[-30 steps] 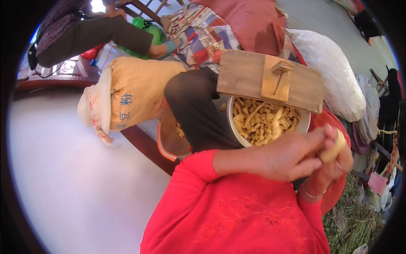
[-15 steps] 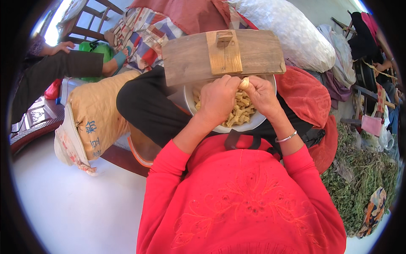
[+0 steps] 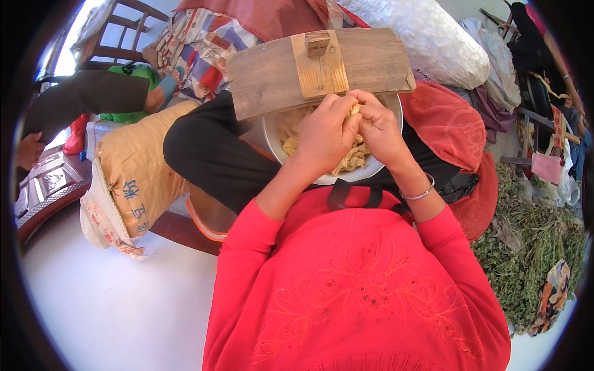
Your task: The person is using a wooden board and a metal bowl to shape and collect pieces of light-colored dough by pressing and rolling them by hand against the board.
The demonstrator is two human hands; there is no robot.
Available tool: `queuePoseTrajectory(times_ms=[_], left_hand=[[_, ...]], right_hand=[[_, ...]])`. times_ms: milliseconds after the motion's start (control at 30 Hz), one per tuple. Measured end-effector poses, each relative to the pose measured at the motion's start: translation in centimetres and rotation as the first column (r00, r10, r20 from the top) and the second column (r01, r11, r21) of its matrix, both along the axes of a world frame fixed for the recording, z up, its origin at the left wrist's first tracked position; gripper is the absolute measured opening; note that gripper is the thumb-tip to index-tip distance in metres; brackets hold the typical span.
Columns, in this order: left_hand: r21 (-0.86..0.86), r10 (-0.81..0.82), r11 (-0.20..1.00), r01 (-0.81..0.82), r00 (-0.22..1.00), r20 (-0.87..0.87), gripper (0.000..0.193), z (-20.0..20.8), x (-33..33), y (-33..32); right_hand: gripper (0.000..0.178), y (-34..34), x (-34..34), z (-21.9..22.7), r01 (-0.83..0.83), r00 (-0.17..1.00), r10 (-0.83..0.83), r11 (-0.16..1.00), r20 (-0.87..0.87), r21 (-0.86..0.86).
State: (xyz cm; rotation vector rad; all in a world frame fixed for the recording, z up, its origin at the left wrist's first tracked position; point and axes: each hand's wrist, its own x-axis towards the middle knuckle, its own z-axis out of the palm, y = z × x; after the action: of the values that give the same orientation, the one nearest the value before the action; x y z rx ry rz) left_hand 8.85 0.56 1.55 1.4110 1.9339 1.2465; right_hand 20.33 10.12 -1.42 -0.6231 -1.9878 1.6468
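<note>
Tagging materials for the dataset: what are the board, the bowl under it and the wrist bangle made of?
Board: bare weathered wood, visible grain, a nailed-on wooden crosspiece. Bowl: looks like pale enamelled or painted metal, thin smooth rim; could be plastic. Bangle on the right hand: thin, shiny, silver-coloured, probably metal.

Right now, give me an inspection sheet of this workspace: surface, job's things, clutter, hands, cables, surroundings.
Surface: white bowl on the lap, no table seen.
Job's things: pale yellow pieces in the bowl; wooden board across its far rim.
Clutter: tan sack at left; white sack and red cushion at right.
Hands: left hand and right hand meet over the bowl, pinching a yellow piece.
Cables: nothing seen.
Surroundings: dried greens at right; chair and another person's leg at upper left.
</note>
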Motion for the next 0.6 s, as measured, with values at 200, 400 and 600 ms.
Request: queuePoseTrajectory(times_ms=[200,400,600], left_hand=[[-0.012,0.140,0.990,-0.141,0.968,0.207,0.019,-1.9,-0.3,1.0],[-0.189,0.180,0.982,-0.006,0.334,0.925,0.024,-2.7,0.7,-2.4],[0.020,0.154,0.987,-0.160,0.972,0.180,0.012,-3.5,-0.2,-5.8]], right_hand=[[0.008,-0.4,-0.2,2.1,0.141,0.987,-0.157,0.939,0.025,0.314],[0.005,0.5,-1.1,1.9,0.261,0.963,-0.248,0.956,-0.104,0.137],[0.028,2.5,0.7,1.4,0.136,0.979,-0.172,0.952,-0.112,-0.274]])
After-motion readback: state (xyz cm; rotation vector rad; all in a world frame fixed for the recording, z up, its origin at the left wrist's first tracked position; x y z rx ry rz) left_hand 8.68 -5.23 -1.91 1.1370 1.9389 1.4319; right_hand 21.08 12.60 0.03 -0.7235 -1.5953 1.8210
